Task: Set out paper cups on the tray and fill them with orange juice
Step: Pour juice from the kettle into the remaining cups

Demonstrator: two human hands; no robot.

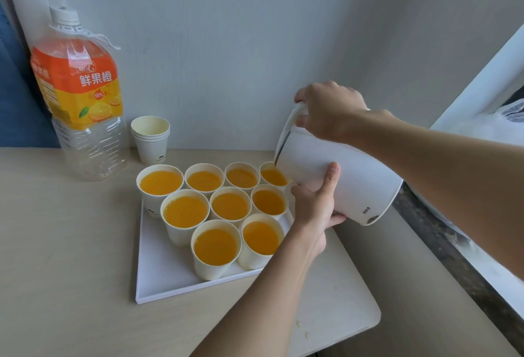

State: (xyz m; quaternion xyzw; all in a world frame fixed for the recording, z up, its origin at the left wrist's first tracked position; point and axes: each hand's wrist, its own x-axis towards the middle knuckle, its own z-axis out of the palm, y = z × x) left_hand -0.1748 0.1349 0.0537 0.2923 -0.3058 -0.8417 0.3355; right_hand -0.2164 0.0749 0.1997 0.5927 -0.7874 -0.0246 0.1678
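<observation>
A white tray point(158, 280) on the pale table holds several paper cups full of orange juice, such as one at the front point(216, 247). A white jug point(340, 180) is tipped to the left, its spout over the far right cup point(272, 176), which holds juice. My right hand point(329, 110) grips the jug's handle from above. My left hand point(314, 203) holds the jug's lower side, thumb up against its wall.
A large, nearly empty orange juice bottle point(82, 95) stands at the back left. A stack of empty paper cups point(150, 138) sits beside it near the wall. The table's rounded corner point(374, 317) is near right; a few juice drops point(302, 328) lie there.
</observation>
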